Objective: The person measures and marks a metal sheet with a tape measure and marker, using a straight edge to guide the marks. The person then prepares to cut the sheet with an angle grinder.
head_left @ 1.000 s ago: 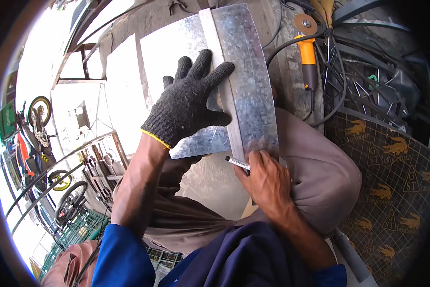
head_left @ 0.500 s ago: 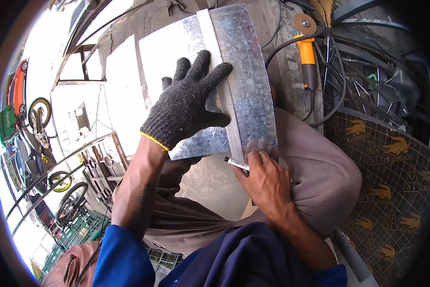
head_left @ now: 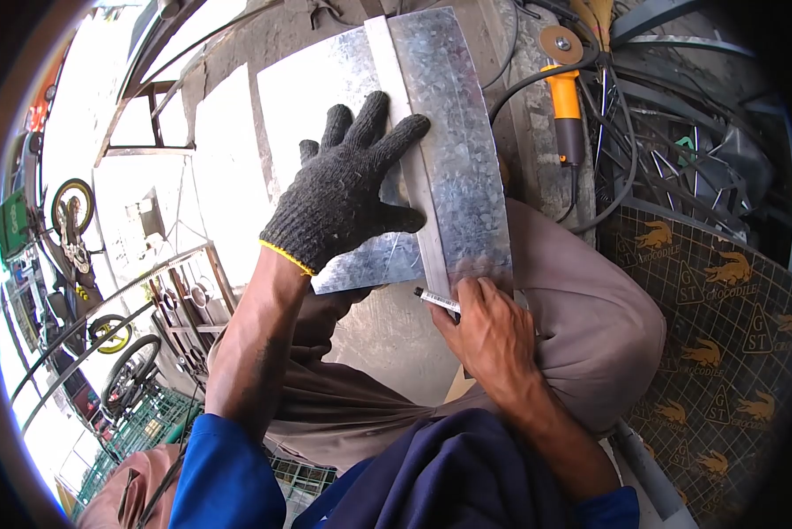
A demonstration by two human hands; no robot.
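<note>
My left hand (head_left: 338,189), in a dark knitted glove with a yellow cuff edge, lies with fingers spread over a shiny galvanized metal sheet (head_left: 466,167). Its thumb and forefinger reach across a long, flat metal straightedge (head_left: 390,66) that runs lengthwise over the sheet. My bare right hand (head_left: 493,335) is at the sheet's near edge, beside the straightedge's near end. A marker (head_left: 438,300) with a white label and black end sticks out between its thumb and curled fingers. The fingertips rest at the sheet's edge; the marker's other end is hidden.
An orange angle grinder (head_left: 563,101) with a brown disc lies beyond the sheet to the right, its cable looping nearby. Metal scraps (head_left: 713,159) pile up behind it. A dark board with crocodile prints (head_left: 704,353) lies at right. A motorbike (head_left: 74,225) stands at far left.
Both hands, the sheet and the straightedge hold nearly still. In the background at far left, a red vehicle has moved up toward the edge of view.
</note>
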